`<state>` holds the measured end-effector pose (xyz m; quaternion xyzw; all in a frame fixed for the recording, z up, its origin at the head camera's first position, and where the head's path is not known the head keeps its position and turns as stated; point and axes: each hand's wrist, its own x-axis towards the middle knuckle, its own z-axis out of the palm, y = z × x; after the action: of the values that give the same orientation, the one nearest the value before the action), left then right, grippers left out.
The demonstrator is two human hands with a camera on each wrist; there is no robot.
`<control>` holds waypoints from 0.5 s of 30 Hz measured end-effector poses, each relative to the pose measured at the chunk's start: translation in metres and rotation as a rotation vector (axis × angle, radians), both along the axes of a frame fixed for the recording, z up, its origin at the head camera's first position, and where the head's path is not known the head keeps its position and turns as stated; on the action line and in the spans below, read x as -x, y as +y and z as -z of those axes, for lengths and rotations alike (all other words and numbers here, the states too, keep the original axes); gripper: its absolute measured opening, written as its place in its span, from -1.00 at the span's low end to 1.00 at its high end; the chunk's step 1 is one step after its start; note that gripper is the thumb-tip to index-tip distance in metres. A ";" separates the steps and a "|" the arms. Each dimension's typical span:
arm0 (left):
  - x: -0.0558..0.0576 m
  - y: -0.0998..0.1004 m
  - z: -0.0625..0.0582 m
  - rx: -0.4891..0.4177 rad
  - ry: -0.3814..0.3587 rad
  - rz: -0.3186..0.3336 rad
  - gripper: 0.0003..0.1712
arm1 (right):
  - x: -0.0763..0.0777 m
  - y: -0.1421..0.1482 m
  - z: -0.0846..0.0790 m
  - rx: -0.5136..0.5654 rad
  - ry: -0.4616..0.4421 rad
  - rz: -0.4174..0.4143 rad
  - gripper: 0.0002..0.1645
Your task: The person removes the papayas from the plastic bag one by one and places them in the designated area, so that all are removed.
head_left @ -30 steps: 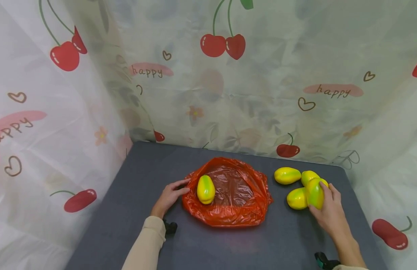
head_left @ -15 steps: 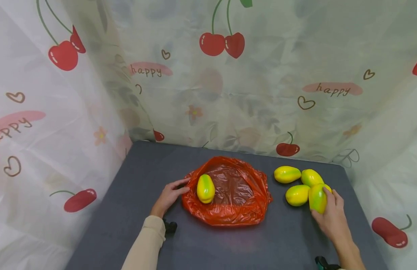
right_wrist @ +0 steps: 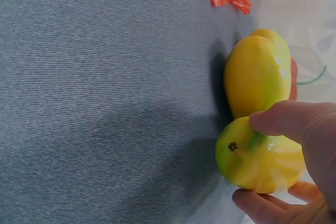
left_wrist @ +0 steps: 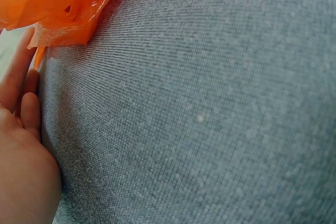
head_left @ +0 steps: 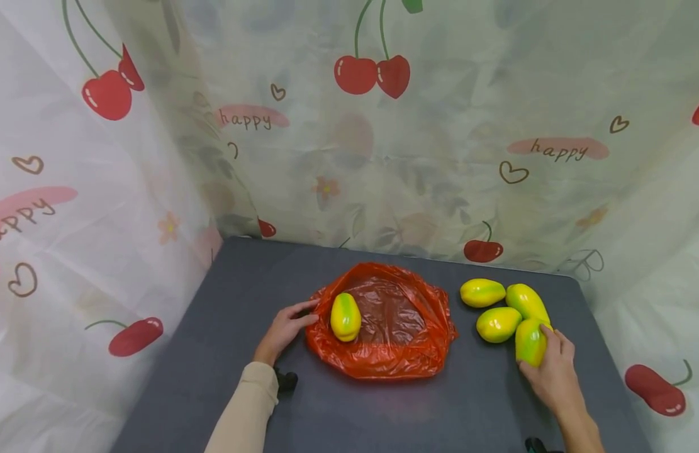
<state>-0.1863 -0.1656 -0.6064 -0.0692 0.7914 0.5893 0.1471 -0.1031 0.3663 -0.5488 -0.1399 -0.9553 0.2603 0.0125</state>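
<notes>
A red plastic bag [head_left: 377,362] lies mouth up on the dark grey table, with a yellow-green papaya [head_left: 345,318] inside its left part. My left hand [head_left: 281,331] holds the bag's left edge; in the left wrist view the orange-looking plastic [left_wrist: 68,3] hides a fingertip. At the right, my right hand [head_left: 555,371] grips a papaya [head_left: 530,343], thumb on one side and fingers on the other. In the right wrist view this papaya [right_wrist: 247,163] shows its dark end spot and appears to touch another papaya [right_wrist: 257,77].
Behind the gripped fruit lie three more papayas: one at the back left [head_left: 482,293], one at the back right [head_left: 527,302] and one in front of these [head_left: 499,324]. A curtain [head_left: 428,189] printed with cherries surrounds the table's [head_left: 253,270] back and sides.
My right hand has moved toward the near side with the papaya in its grip. The papayas behind it show more fully and have shifted slightly. My left hand and the bag stay put.
</notes>
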 end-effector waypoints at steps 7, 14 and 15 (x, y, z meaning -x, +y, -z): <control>0.001 0.000 0.001 0.003 0.010 0.000 -0.45 | -0.001 0.001 0.007 0.004 -0.028 -0.001 0.11; 0.000 -0.002 0.003 0.014 0.003 -0.002 -0.44 | -0.003 0.002 0.014 -0.010 -0.037 -0.020 0.10; 0.000 -0.002 0.003 0.014 0.004 -0.002 -0.45 | -0.003 0.002 0.015 -0.012 -0.036 -0.021 0.09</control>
<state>-0.1868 -0.1673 -0.6092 -0.0700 0.7956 0.5842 0.1445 -0.1002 0.3679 -0.5633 -0.1346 -0.9582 0.2522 -0.0065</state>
